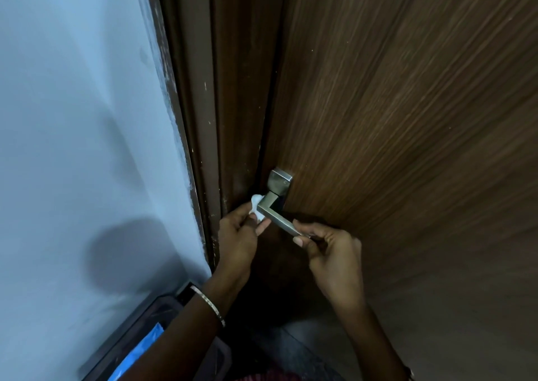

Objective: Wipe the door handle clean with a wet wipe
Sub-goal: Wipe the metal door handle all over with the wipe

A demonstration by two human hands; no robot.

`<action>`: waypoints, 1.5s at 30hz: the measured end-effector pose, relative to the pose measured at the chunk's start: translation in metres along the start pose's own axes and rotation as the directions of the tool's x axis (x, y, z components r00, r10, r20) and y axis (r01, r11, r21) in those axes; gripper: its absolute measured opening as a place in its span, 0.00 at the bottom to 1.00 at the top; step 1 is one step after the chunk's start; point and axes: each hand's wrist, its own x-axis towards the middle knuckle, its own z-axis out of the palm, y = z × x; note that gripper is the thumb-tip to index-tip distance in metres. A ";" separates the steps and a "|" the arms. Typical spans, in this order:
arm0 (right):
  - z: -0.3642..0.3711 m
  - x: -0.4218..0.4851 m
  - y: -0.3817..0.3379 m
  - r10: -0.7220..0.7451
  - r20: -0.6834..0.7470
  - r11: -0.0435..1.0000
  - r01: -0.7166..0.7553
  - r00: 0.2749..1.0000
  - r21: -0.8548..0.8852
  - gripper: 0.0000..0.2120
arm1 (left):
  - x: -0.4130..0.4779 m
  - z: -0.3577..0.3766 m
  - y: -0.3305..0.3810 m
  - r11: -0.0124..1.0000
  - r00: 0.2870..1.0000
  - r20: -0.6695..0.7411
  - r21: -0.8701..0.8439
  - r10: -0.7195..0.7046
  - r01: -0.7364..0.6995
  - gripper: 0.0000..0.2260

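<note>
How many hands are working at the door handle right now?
2. The left hand holds the wet wipe against the bend of the door handle; the right hand pinches the handle's free end. Both are in plain view.

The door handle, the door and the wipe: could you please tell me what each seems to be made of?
The door handle looks like metal with a brushed satin finish: grey sheen, sharp square edges. The door looks like wood or wood-look laminate, matte brown with fine streaked grain. The wet wipe looks like soft white nonwoven or tissue, crumpled.
</note>
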 end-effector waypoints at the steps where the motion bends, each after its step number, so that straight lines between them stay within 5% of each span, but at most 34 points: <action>1: 0.000 0.000 0.001 0.003 0.000 1.000 -0.003 1.000 0.005 0.15 | 0.001 0.000 0.003 1.000 1.000 -0.002 -0.015 -0.004 0.004 0.13; 4: 0.003 -0.002 0.007 0.024 0.008 0.999 -0.025 1.000 0.047 0.15 | -0.004 -0.003 0.011 0.959 0.969 -0.009 0.145 0.247 -0.243 0.16; 7: 0.003 -0.001 0.008 0.045 0.026 0.996 -0.047 0.999 0.073 0.15 | -0.007 -0.006 0.014 0.725 0.817 0.095 0.411 0.569 -0.553 0.23; 10: 0.001 0.000 0.006 0.035 0.027 0.997 -0.037 0.999 0.063 0.15 | -0.006 -0.003 0.019 0.619 0.775 0.149 0.519 0.614 -0.590 0.26; 16: -0.002 -0.001 0.000 0.035 0.040 0.997 -0.038 0.999 0.070 0.15 | 0.000 0.014 0.030 0.647 0.778 0.077 0.508 0.623 -0.568 0.23; 24: -0.002 0.000 -0.002 0.062 0.049 0.996 -0.065 0.997 0.057 0.15 | 0.006 0.021 0.038 0.580 0.678 0.040 0.482 0.734 -0.657 0.17; 30: -0.001 0.000 -0.003 0.056 0.031 0.998 -0.057 0.998 0.042 0.15 | 0.006 0.016 0.024 0.584 0.761 0.034 0.619 0.647 -0.525 0.13; 37: -0.001 0.001 0.000 0.058 0.029 0.997 -0.059 0.998 0.040 0.14 | 0.006 0.018 0.011 0.704 0.836 -0.041 0.562 0.547 -0.433 0.11; 42: 0.001 0.000 -0.002 0.067 0.002 0.997 -0.067 0.998 0.038 0.13 | 0.003 0.025 -0.010 0.891 0.940 -0.143 0.389 0.310 -0.234 0.24; 45: 0.001 -0.001 -0.003 0.062 -0.010 0.997 -0.062 0.998 0.039 0.13 | -0.002 0.030 -0.010 0.998 0.978 -0.204 0.058 0.035 -0.024 0.27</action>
